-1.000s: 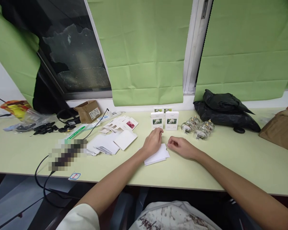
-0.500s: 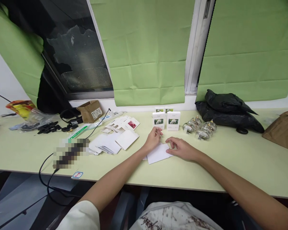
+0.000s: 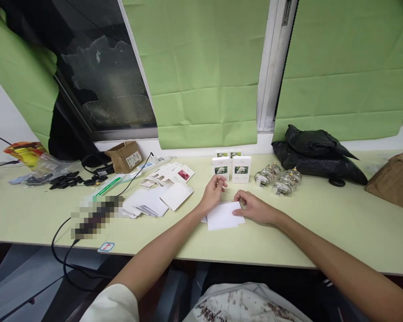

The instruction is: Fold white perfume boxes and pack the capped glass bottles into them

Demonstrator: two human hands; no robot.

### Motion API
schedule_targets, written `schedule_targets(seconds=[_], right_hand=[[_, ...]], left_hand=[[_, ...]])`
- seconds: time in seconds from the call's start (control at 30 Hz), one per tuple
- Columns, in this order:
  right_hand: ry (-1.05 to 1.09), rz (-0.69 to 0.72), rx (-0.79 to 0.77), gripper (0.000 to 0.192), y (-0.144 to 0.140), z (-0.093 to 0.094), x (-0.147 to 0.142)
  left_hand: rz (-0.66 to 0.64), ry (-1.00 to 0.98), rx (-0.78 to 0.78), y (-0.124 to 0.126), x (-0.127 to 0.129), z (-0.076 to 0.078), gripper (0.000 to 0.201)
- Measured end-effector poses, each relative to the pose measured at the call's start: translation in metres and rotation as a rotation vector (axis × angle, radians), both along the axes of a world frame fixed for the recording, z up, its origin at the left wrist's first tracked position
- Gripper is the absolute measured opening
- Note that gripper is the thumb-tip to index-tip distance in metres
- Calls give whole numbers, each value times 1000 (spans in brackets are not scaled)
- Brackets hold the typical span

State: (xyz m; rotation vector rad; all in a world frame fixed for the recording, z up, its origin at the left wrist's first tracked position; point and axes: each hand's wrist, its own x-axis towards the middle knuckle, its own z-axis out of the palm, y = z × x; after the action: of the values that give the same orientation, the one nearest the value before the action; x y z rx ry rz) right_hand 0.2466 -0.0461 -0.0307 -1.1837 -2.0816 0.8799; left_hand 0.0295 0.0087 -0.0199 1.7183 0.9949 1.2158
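Observation:
A small stack of white paper sheets [image 3: 223,217] lies on the table in front of me, its layers slightly out of line. My right hand [image 3: 253,206] pinches the right edge of the top sheet between thumb and fingers. At the upper left of the sheets is my left hand [image 3: 215,193], its fingers loosely bent and apart, holding nothing I can see. Just beyond my hands stand white boxes with a white flower picture, one on the left [image 3: 220,168] and one on the right [image 3: 241,169]. Two more box tops show behind them.
Flattened white cartons and folded papers [image 3: 147,201] lie to the left. Clear ornament-like containers [image 3: 284,182] sit right of the boxes, before a black plastic bag [image 3: 317,154]. A brown carton [image 3: 394,181] is far right; an opened cardboard box [image 3: 126,156] stands back left, near cables.
The top white sheet has shifted slightly and turned, with its right edge now pinched by my right hand. My left hand stays almost in place.

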Motion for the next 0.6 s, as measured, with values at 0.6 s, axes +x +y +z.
schedule_targets(seconds=[0.6], right_hand=[[806,-467,-193,52,23,3,14]], left_hand=[[-465,135,-93,-25,-2,15,82]])
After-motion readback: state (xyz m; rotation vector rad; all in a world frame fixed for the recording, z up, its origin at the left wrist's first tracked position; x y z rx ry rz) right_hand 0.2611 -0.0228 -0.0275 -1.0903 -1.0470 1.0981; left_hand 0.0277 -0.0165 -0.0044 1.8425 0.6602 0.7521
